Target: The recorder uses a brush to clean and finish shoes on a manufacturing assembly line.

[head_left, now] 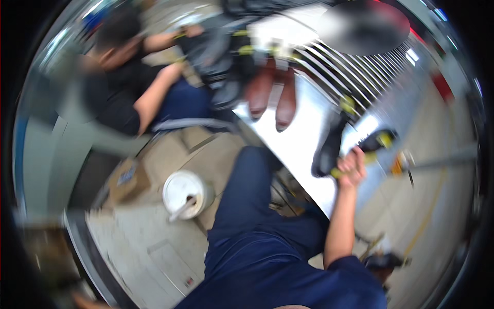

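My right hand (pixel 351 167) is over the right edge of a shiny metal table, its fingers curled and smeared by motion. Whatever it may hold cannot be made out. Just left of it, a black shoe (pixel 327 154) lies with yellow-green bits near both ends. Beyond the fingers is another dark piece with yellow on it (pixel 378 140), too blurred to name. Two brown leather shoes (pixel 285 105) stand side by side farther back on the metal table (pixel 296 152). A blurred patch of skin at the lower left edge seems to be my left hand (pixel 87 301); its fingers do not show.
A co-worker in black (pixel 118 87) sits at the left, arms reaching toward dark shoes (pixel 208 51). A rack of metal bars (pixel 350 67) slopes along the table's far side, beneath a blurred round disc (pixel 365 26). A white bucket (pixel 185 188) and a carton (pixel 126 180) stand left.
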Available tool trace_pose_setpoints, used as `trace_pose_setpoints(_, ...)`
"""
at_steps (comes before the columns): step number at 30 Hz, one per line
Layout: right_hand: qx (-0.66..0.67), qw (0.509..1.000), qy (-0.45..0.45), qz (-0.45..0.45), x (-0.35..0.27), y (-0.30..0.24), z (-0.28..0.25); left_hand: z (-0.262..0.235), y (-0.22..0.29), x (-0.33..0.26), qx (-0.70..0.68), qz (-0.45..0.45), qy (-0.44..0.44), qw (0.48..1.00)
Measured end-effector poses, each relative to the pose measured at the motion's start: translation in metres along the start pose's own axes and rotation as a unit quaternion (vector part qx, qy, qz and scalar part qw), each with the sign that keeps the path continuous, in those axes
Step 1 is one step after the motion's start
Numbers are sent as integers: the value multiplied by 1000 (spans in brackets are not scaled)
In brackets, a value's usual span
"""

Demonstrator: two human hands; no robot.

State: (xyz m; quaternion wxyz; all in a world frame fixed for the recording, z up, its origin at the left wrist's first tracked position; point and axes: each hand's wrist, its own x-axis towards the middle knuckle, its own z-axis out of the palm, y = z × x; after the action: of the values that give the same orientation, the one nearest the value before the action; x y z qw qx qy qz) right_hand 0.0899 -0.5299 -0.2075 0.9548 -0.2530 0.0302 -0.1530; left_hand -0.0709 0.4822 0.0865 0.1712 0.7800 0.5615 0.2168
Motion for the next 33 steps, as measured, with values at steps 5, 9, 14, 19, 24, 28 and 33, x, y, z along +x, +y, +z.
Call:
trace_pose_setpoints(5, -91, 990, 102, -32, -23, -31, 5, 148, 155, -47, -27, 255, 52, 965)
trace_pose_setpoints(9, -192, 961, 195, -43, -38, -30, 27, 142, 144, -195, -65, 367, 147, 916)
trace_pose_setpoints(14, -275, 935, 222, -37, -62, -30, 43, 90, 189, -376, -134, 477, 305, 813)
trace_pose_setpoints(19, -343, 925, 148, -69, -87, -22, 25, 289, 310, -598, -353, 569, -385, 635)
trace_pose_setpoints(24, -283, 944, 153, -73, -75, -20, 27, 349, 362, -795, -306, 533, -549, 567)
trace_pose_setpoints(28, -286, 944, 152, -69, -76, -23, 26, 345, 374, -842, -276, 490, -530, 634)
trace_pose_setpoints(33, -256, 952, 153, -71, -76, -20, 24, 359, 357, -775, -329, 400, -676, 524)
